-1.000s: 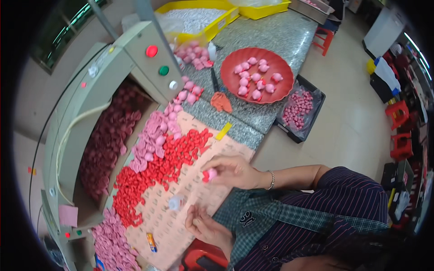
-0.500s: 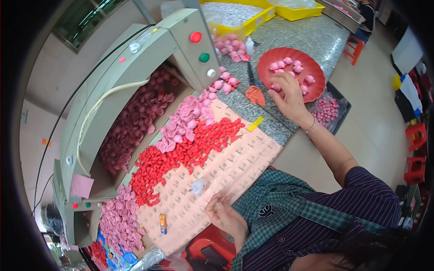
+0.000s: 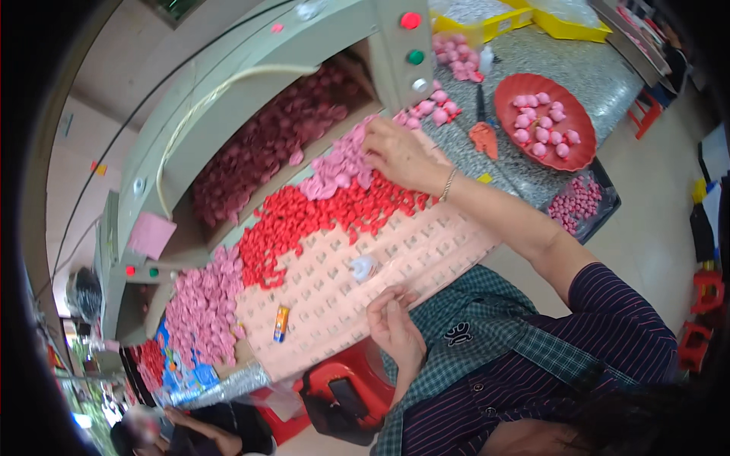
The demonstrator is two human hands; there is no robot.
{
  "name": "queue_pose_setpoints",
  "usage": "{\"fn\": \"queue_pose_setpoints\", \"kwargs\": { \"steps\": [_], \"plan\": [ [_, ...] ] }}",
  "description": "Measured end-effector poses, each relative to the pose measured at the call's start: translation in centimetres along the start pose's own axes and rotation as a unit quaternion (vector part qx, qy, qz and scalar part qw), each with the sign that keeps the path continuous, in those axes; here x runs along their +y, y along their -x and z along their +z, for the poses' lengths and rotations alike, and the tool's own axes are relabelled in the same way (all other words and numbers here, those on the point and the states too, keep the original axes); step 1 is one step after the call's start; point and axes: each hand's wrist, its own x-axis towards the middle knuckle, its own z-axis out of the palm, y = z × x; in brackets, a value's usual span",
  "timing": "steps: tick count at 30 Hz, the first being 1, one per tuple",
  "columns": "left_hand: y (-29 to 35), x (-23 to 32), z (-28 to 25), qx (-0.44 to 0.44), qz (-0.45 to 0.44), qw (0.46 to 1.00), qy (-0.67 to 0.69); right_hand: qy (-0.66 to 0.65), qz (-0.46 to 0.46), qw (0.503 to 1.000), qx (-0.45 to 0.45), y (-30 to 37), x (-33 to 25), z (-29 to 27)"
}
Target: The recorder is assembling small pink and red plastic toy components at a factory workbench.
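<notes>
My right hand (image 3: 401, 156) reaches over the worktop, its bent fingers down at a pile of soft pink pieces (image 3: 334, 171); what lies between its fingertips is hidden. My left hand (image 3: 397, 328) is held near the table's front edge, thumb and fingers pinched together; anything in them is too small to make out. Small red pieces (image 3: 281, 220) spread in a band in front of the pink pile, on a pale patterned sheet (image 3: 334, 304). A small translucent white bottle (image 3: 363, 267) lies near my left hand. Pink balls with red bits sit in a red scalloped dish (image 3: 582, 144) at the right.
A grey machine (image 3: 228, 99) with buttons arches over more pink pieces. A glue stick (image 3: 281, 323) lies on the sheet. Further pink pieces (image 3: 201, 304) are heaped left. A dark tray (image 3: 608, 199) holds small pink beads. Another person (image 3: 220, 433) sits at lower left; red stools (image 3: 707, 289) stand right.
My right hand has left the red dish and moved left to the pink pile. My left hand stays pinched. The view has shifted, bringing another person in at lower left.
</notes>
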Motion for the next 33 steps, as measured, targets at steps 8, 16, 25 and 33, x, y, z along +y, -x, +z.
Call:
{"fn": "queue_pose_setpoints", "kwargs": {
  "steps": [8, 16, 25, 33],
  "plan": [
    [-0.4, 0.9, -1.2, 0.015, -0.001, 1.000, 0.020, -0.437, 0.229, 0.869, -0.043, 2.8, -2.3, -3.9],
    [-8.8, 4.6, -4.3, 0.101, 0.198, 0.909, -0.352, -0.660, 0.374, 0.646, -0.086, 13.1, -7.7, -6.7],
    [-17.5, 4.9, -7.1, -0.024, 0.332, 0.682, -0.651, -0.737, 0.349, 0.567, -0.117, 14.9, -10.5, -6.2],
    [-11.8, 4.8, -6.3, 0.007, 0.234, 0.776, -0.586, -0.723, 0.376, 0.570, -0.106, 15.4, -10.1, -5.3]
  ]
}}
